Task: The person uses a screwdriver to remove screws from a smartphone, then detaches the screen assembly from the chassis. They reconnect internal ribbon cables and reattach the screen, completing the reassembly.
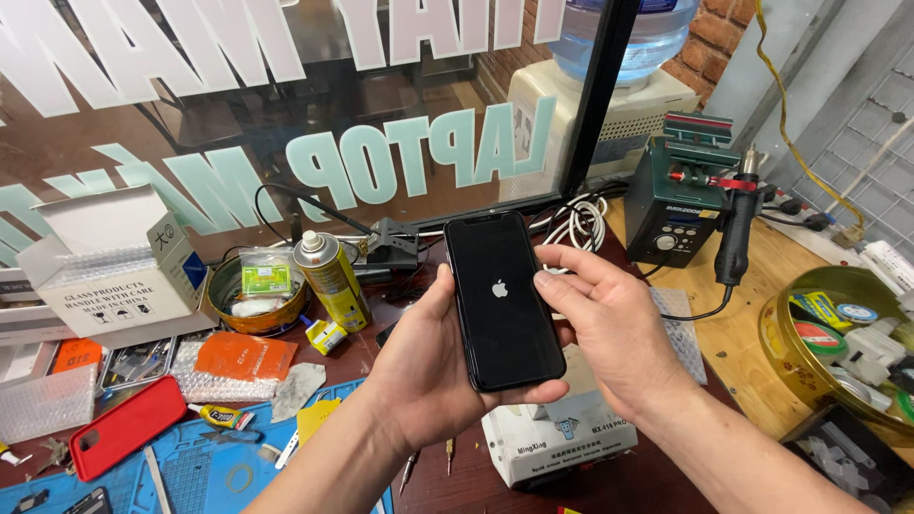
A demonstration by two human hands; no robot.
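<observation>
Cluttered dark-red wooden workbench [457,481] against a large glass shop window [238,105] with pale reversed lettering; brick wall [728,33] far right. Left hand [428,366] wrapped around a black glossy rectangular smartphone [503,297], held upright above the bench centre, dark screen with a small white logo. Right hand [609,328] loosely curled, thumb resting on the phone's right edge. Below, a white boxy bench device [557,443]. Near left, a blue rubber work mat [205,466] with a red phone case [127,425]. Far left, a white cardboard box [114,266] and a yellow spray can [330,278]. Right, a green soldering station [681,205] and a round gold tin [843,338] of tape rolls.
</observation>
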